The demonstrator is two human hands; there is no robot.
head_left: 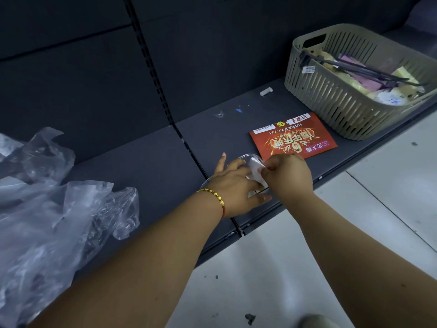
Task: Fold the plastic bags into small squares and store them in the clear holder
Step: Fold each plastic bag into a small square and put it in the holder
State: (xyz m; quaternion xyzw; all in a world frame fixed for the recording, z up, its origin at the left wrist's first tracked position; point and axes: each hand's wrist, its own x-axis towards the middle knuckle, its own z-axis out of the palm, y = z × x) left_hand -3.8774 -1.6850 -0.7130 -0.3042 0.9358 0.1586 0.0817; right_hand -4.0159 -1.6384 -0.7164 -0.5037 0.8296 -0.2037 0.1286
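The right hand [287, 176] pinches a folded bag [256, 170] over the clear holder [246, 157] that the left hand [233, 185] steadies — light, slippery film, likely to spring open unless its grip stays on the folded edges.

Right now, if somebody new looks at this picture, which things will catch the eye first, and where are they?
At centre, both hands work at the clear holder near the shelf's front edge: the right hand pinches a folded white bag, the left hand rests on the holder. Just behind lies a bright red flyer. A heap of crumpled clear bags fills the left, and a slatted beige basket stands far right.
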